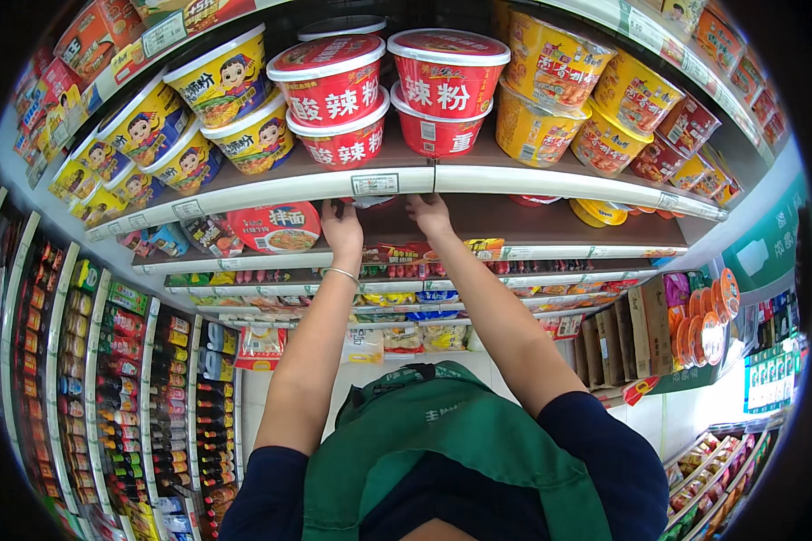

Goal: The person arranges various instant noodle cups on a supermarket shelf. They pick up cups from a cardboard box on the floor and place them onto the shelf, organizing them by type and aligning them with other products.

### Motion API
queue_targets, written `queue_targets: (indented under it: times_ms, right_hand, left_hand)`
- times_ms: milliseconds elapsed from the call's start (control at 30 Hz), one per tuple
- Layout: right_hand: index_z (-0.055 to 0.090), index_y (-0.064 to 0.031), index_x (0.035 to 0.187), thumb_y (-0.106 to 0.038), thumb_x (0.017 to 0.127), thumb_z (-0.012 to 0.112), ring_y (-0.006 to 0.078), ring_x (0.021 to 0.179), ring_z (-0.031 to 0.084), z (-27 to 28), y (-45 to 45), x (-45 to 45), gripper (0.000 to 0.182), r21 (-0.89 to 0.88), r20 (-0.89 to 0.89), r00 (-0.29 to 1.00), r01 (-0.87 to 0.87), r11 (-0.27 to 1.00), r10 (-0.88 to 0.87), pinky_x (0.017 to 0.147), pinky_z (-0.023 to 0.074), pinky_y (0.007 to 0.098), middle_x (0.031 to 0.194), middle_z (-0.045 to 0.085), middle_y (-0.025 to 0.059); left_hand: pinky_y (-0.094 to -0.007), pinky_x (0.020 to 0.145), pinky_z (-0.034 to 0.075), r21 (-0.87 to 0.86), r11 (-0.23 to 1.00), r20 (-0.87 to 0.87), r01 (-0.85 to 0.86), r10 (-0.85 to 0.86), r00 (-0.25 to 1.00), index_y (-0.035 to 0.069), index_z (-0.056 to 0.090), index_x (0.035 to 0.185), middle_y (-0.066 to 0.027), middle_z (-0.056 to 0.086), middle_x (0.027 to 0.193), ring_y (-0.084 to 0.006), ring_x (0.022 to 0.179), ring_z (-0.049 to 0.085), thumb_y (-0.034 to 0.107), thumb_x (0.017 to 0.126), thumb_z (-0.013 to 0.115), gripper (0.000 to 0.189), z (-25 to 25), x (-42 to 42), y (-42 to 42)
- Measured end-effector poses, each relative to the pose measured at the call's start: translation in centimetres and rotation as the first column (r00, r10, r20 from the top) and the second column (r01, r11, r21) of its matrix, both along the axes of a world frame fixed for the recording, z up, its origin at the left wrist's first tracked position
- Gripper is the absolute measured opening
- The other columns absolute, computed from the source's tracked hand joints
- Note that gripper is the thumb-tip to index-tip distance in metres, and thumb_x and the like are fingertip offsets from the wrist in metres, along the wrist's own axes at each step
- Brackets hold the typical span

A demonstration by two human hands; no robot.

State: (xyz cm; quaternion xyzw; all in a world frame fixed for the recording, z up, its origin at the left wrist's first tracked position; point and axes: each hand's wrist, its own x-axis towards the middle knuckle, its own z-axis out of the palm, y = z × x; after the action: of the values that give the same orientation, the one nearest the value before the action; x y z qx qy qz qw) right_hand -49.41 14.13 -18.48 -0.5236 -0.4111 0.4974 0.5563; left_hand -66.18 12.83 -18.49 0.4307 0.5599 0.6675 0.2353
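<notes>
Both arms reach forward to the second shelf, below the white price rail (298, 187) of the shelf above. My left hand (342, 232) is just right of a red instant-noodle bowl (277, 228) that leans with its lid facing me. Its fingertips pass partly behind the rail. My right hand (431, 216) has its fingers bent up at the rail's lower edge, and their tips are partly hidden. Between the two hands, a sliver of a container (371, 201) shows under the rail. Whether either hand grips it cannot be seen.
Stacked red noodle tubs (338, 88) and yellow noodle tubs (551, 67) stand on the shelf above. A yellow-lidded bowl (597, 213) lies farther right. Cardboard cartons (622, 338) and orange-lidded tubs (704, 318) are at the right. Shelves of bottles (118, 406) line the left.
</notes>
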Motion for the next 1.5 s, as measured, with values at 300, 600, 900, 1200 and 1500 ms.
queue_targets:
  times_ms: [300,600,900,1200,1500]
  right_hand:
    - [0.054,0.0026,0.103,-0.018,0.096,0.053,0.0152,0.058,0.062,-0.6,2.7,-3.6,0.021,-0.131,-0.010,1.000,0.005,0.991,-0.007,0.051,0.0513,0.0263,0.075,0.066,0.0099]
    - [0.051,0.0031,0.106,-0.016,0.096,0.051,0.0147,0.058,0.061,-0.3,0.7,-3.7,0.021,0.006,-0.051,0.996,0.071,0.997,-0.071,0.052,0.0504,0.0255,0.074,0.064,0.0109]
    - [0.046,0.0040,0.117,-0.013,0.096,0.051,0.0124,0.056,0.060,1.7,-2.9,0.4,0.027,0.144,-0.056,0.993,0.115,0.983,-0.108,0.050,0.0482,0.0238,0.074,0.062,0.0095]
    - [0.049,0.0038,0.116,-0.013,0.095,0.050,0.0122,0.059,0.062,3.2,-6.0,6.0,0.027,0.107,-0.022,0.989,0.147,0.983,-0.145,0.053,0.0496,0.0229,0.076,0.062,0.0083]
    - [0.045,0.0056,0.125,-0.012,0.094,0.051,0.0108,0.058,0.060,6.1,-8.9,9.9,0.036,0.216,-0.033,0.983,0.183,0.959,-0.180,0.054,0.0481,0.0233,0.070,0.060,0.0057]
  left_hand:
    - [-0.0202,0.070,0.038,-0.217,0.939,0.257,0.268,-0.210,0.944,-0.007,0.038,0.136,0.0026,0.047,0.077,-0.0072,0.074,0.044,0.017,0.092,0.060,0.055,0.5,-0.8,-0.7]
    - [-0.0266,0.091,0.039,-0.207,0.901,0.316,0.382,-0.308,0.898,-0.004,0.047,0.130,-0.0089,0.062,0.115,-0.0165,0.103,0.057,0.019,0.092,0.059,0.046,-1.5,-2.0,0.9]
    - [-0.0302,0.084,0.044,-0.076,0.939,0.192,0.335,-0.316,0.929,-0.001,0.059,0.114,-0.0085,0.066,0.102,-0.0168,0.092,0.060,0.015,0.091,0.059,0.028,-0.5,2.2,0.0]
    - [-0.0352,0.089,0.043,-0.042,0.969,-0.073,0.242,-0.244,0.967,-0.004,0.051,0.123,-0.0206,0.062,0.113,-0.0300,0.103,0.061,0.012,0.086,0.063,0.042,2.1,7.7,-1.5]
    - [-0.0293,0.090,0.042,0.145,0.885,0.249,0.442,-0.465,0.850,-0.002,0.044,0.132,-0.0120,0.059,0.117,-0.0171,0.105,0.056,0.008,0.090,0.058,0.046,4.1,12.2,-4.0]
